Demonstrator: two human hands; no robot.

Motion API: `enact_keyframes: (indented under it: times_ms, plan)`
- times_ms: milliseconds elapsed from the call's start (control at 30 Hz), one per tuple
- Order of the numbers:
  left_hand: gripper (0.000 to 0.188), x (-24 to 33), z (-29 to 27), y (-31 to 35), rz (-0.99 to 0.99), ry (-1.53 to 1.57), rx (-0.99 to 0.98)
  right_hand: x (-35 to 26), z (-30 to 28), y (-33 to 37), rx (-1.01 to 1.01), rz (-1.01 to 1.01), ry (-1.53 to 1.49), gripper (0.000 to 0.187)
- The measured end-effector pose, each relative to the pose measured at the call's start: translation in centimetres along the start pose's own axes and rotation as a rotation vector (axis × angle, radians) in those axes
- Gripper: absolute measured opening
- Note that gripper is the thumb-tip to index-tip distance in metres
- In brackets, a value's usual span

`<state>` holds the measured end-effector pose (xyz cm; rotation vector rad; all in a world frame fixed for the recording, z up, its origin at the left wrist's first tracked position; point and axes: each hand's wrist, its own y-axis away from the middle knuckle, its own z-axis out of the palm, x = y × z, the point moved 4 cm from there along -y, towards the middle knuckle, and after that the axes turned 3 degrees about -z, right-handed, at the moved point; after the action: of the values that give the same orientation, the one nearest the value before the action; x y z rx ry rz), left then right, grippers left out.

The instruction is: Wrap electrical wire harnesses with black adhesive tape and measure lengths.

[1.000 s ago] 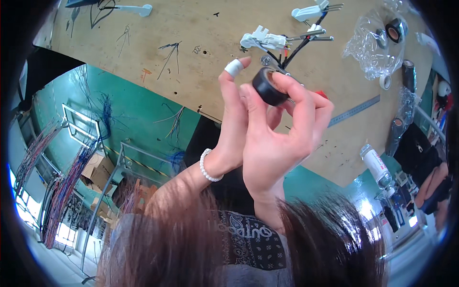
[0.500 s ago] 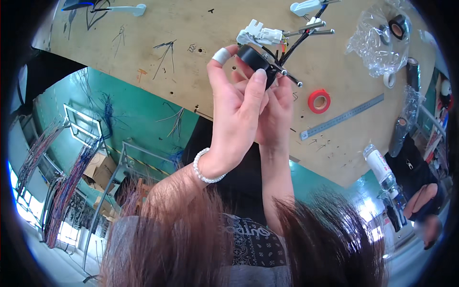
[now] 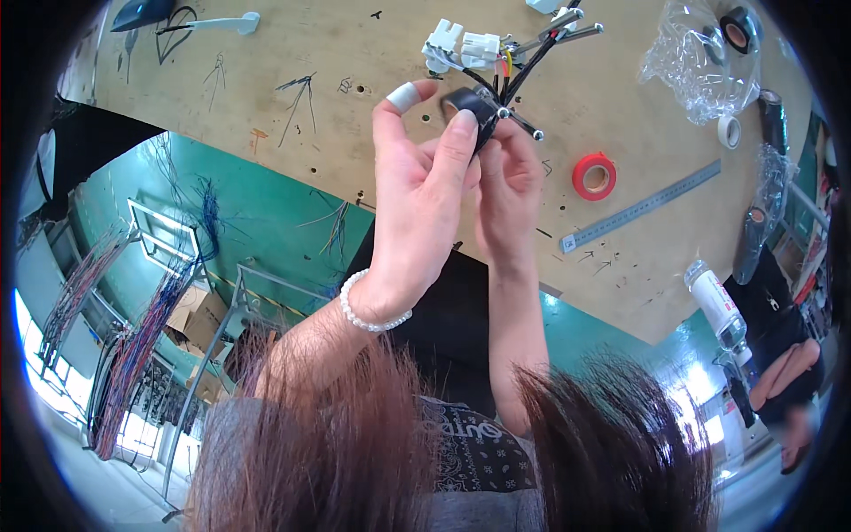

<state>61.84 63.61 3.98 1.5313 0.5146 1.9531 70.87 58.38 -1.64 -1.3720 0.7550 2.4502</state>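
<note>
My left hand (image 3: 412, 204), with a beaded bracelet and a white wrap on one finger, grips a roll of black tape (image 3: 461, 101) between thumb and fingers. The wrapped finger sticks up beside the roll. Close against it, my right hand (image 3: 510, 195) is closed on the wire harness (image 3: 517, 80) at its black-taped end; its fingertips are partly hidden. From there the dark wires run up among metal pegs (image 3: 523, 124). White plastic connectors (image 3: 463, 46) hang on thinner coloured wires just beyond the roll.
Right of my hands lie a roll of red tape (image 3: 594, 176) and a steel ruler (image 3: 643, 206). Clear plastic wrap (image 3: 696, 62), a white tape roll (image 3: 729, 133) and a bottle (image 3: 714, 301) are farther right. A seated person (image 3: 789, 372) shows at the right edge.
The tape roll has turned, now showing its core opening, and moved slightly down beside the pegs. Both hands keep their hold. The whole view has shifted a little.
</note>
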Motion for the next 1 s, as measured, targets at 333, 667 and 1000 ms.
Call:
enact_keyframes:
  times_ms: [333,667,1000]
  plan:
    - [0.039,0.0,-0.3,1.2,0.08,-0.172,-0.156,-10.0,5.9,2.6,0.152,-0.575,1.221,0.034]
    - [0.042,0.3,-0.2,0.4,0.032,-0.188,-0.005,-9.8,4.3,2.1,0.314,-0.443,0.918,0.024]
    - [0.039,-0.2,-0.3,-0.9,-0.211,0.053,-0.017,2.1,0.7,1.1,0.13,-0.019,-0.256,0.027]
